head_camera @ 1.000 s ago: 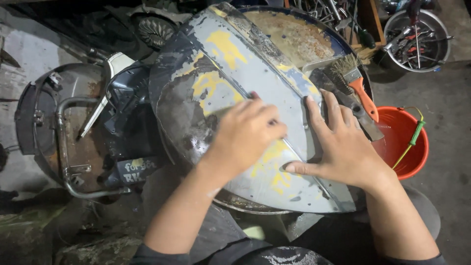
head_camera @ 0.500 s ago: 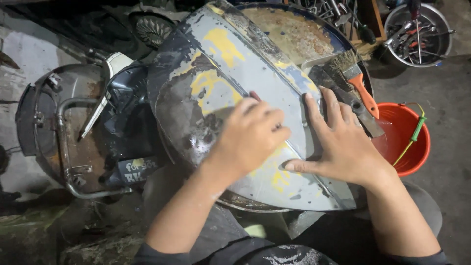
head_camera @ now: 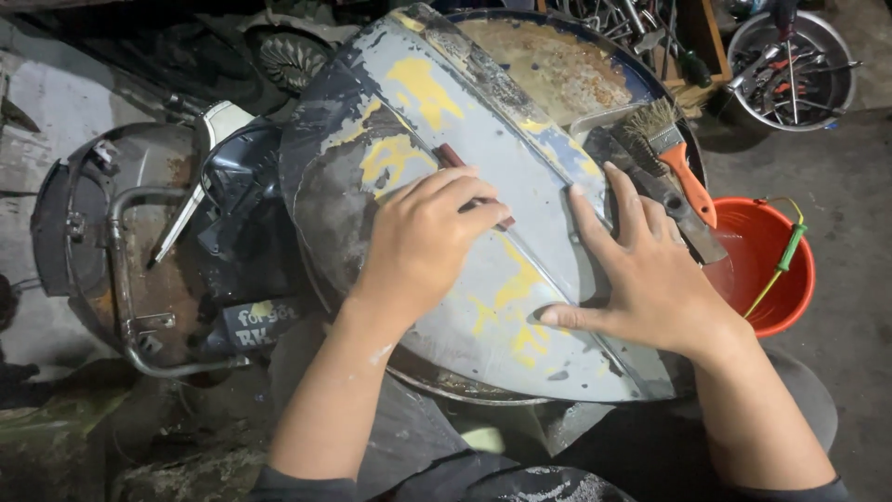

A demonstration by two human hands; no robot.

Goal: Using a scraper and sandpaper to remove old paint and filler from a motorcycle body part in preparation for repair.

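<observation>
Left hand (head_camera: 429, 232) clenched on small dark reddish sanding block (head_camera: 465, 177), pressed to curved grey metal panel with yellow patches (head_camera: 465, 112), right hand (head_camera: 650, 270) released, fingers splayed flat on panel, orange-handled wire brush (head_camera: 674, 153) beside red bucket (head_camera: 767, 270), dark sticker with pale lettering (head_camera: 260, 321) lower left.

Both forearms are bare; the left hand (head_camera: 423, 232) and right hand (head_camera: 650, 279) wear no gloves, rings or watch, with pale smudges on the left forearm and dark short sleeves at the elbows

Orange-handled brush (head_camera: 671, 153) beside red bucket (head_camera: 767, 270) (green-wrapped handle); tool basin (head_camera: 790, 65) beyond.
</observation>
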